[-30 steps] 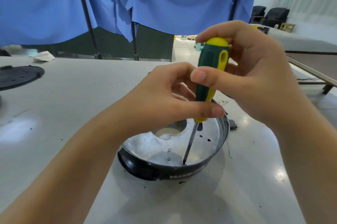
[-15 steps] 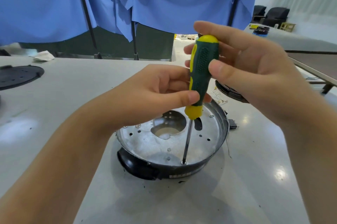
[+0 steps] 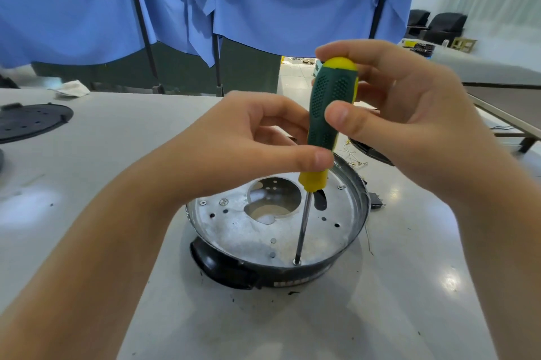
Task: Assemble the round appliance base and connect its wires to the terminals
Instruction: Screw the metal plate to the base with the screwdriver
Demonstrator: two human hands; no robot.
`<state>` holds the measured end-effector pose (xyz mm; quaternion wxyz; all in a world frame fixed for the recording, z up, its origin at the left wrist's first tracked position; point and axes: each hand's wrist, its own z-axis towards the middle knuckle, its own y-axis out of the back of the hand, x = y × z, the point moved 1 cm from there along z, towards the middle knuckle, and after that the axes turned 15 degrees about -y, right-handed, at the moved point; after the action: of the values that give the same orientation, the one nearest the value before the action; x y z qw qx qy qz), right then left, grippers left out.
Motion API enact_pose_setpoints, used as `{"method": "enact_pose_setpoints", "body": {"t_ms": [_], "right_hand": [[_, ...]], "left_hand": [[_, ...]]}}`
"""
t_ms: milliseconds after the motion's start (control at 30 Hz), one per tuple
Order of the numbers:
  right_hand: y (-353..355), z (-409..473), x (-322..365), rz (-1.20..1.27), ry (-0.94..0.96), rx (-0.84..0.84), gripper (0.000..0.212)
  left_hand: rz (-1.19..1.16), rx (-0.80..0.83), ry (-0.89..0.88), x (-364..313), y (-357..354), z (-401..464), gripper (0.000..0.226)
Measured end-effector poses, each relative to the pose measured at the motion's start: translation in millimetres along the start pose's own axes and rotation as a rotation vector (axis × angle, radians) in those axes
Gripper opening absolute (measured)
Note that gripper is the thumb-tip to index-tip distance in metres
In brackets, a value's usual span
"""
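Both hands held the green-and-yellow rubber-handled screwdriver (image 3: 330,113) nearly upright. The right hand (image 3: 409,122) closed its grip round the handle's upper part, thumb across the front; the left hand (image 3: 243,149) pinched the lower handle just beneath. Below both grips, the shaft's tip met a screw near the front rim of the round black-rimmed silver metal appliance base (image 3: 251,231), which sat on the pale grey desk (image 3: 117,154).
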<state>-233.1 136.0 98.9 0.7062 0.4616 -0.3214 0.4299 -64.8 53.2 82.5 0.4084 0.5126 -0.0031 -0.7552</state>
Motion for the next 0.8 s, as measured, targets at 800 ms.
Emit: {"method": "enact_pose_setpoints", "body": {"t_ms": [800], "right_hand": [[-2, -2, 2, 0.118, 0.012, 0.095, 0.041]], "left_hand": [[0.099, 0.302, 0.115, 15, 2, -1, 0.041]]}}
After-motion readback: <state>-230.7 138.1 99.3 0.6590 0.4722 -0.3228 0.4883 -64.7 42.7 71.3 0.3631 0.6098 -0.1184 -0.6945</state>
